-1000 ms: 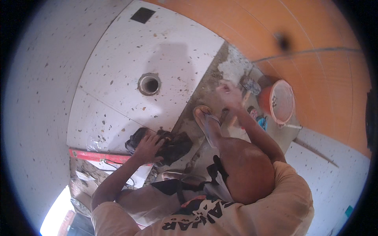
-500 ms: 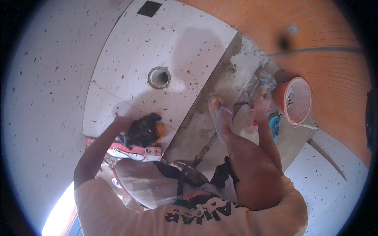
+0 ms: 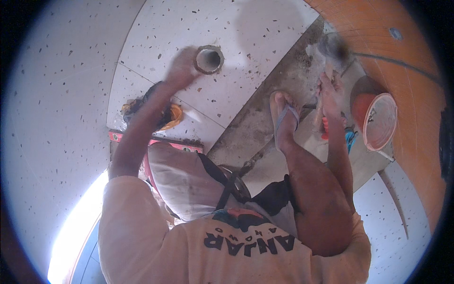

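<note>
Read from the centre of the view, the left hand [image 3: 183, 71] is at 11 o'clock, over the white tile [image 3: 236, 87] and just beside the pipe hole [image 3: 196, 65], on its 8 o'clock side; the hand is blurred, so I cannot tell whether its fingers are apart or together, or whether they touch the tile. The right hand [image 3: 332, 92] is at 2 o'clock, its fingers apparently clamped on the wooden handle of the mallet [image 3: 327, 43], whose blurred head sits farther out, between 1 and 2 o'clock. The step in hand looks to be handling the mallet on the right while the left arm reaches across the tile. Moving the mallet from here would call for a firm grip and a path clear of the sandalled foot [image 3: 286, 113] at 2 o'clock, nearer the centre, and of the orange bucket [image 3: 364, 106] at 3 o'clock. A red thing [image 3: 325, 128] and a blue thing [image 3: 350, 137] lie between right forearm and bucket. The left forearm crosses above a black and orange bundle [image 3: 174, 118] at 10 o'clock, with a red level [image 3: 189, 147] at 9 o'clock.
</note>
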A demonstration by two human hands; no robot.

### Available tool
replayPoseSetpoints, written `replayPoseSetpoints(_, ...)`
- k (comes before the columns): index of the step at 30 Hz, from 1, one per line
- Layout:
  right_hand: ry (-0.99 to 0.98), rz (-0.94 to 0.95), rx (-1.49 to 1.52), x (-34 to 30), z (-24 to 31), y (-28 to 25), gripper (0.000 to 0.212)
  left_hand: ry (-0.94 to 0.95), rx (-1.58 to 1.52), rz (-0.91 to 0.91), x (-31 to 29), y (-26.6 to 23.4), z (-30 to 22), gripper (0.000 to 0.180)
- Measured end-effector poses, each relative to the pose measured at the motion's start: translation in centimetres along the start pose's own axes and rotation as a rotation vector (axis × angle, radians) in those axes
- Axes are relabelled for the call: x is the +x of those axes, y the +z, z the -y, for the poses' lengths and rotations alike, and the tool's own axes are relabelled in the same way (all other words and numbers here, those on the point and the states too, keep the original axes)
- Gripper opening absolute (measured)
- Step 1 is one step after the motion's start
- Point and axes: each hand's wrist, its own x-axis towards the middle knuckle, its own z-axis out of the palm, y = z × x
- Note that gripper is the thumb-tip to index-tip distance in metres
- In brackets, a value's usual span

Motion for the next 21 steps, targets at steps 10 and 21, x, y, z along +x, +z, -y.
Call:
replayPoseSetpoints(10,0.101,0.068,-0.062,-0.2,-0.5,3.3,0.011,0.069,0.252,0.261,-11.1,9.7,-7.1,0.134)
replayPoseSetpoints(21,0.145,0.152,-0.081,-0.2,0.0,3.9,0.011,0.000,0.067,0.098,-4.9,7.2,-8.5,0.118)
